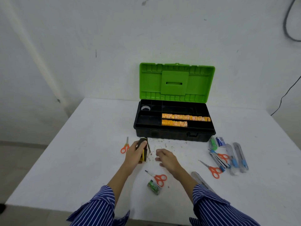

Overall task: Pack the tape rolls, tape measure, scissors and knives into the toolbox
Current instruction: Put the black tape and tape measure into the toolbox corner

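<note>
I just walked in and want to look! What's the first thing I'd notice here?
The bright green toolbox lid stands open at the back of the white table, with orange tape rolls lined up inside. Nearer, the left hand holds a yellow-and-black tape measure, and orange-handled scissors lie scattered around.

No legible text; print on orange tape rolls [185, 117] & blue packet [221, 141] too blurred.
</note>
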